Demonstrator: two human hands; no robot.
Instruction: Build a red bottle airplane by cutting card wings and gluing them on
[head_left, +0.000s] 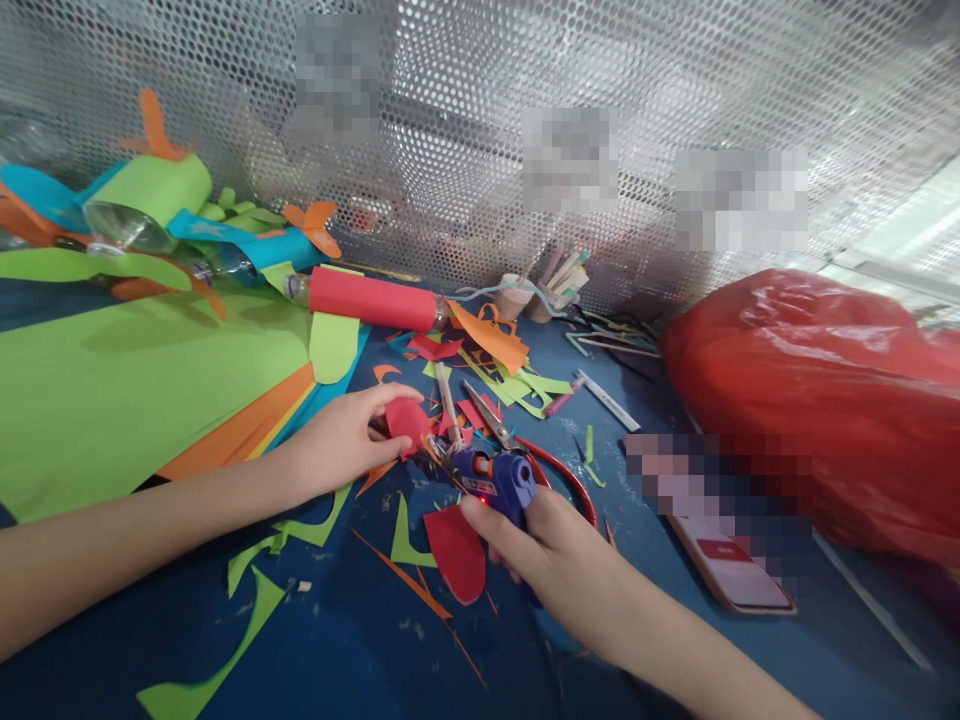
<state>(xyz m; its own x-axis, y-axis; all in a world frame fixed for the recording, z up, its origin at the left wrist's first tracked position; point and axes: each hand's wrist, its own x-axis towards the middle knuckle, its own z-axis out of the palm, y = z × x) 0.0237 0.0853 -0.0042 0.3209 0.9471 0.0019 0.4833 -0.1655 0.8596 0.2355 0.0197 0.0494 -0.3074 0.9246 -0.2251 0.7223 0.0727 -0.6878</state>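
Note:
Between thumb and fingers, my left hand (364, 435) holds a small red paper piece (407, 425) over the blue table. My right hand (540, 550) is wrapped round a blue hot glue gun (495, 480), whose small red light is lit. The gun's nozzle points left and sits at the edge of the red paper; whether it touches cannot be made out. Below the gun lies another red rounded paper piece (456, 555). Just behind it, scissors (491, 415) with red handles lie among paper scraps, partly hidden by the gun.
Green paper sheets (150, 370) cover the left side. A bottle wrapped in red paper (375, 300) and other paper-covered bottles (161, 200) stand behind. To the right are a phone (720, 540) and a red plastic bag (817, 400). Cups with pens (551, 290) sit by the perforated metal wall.

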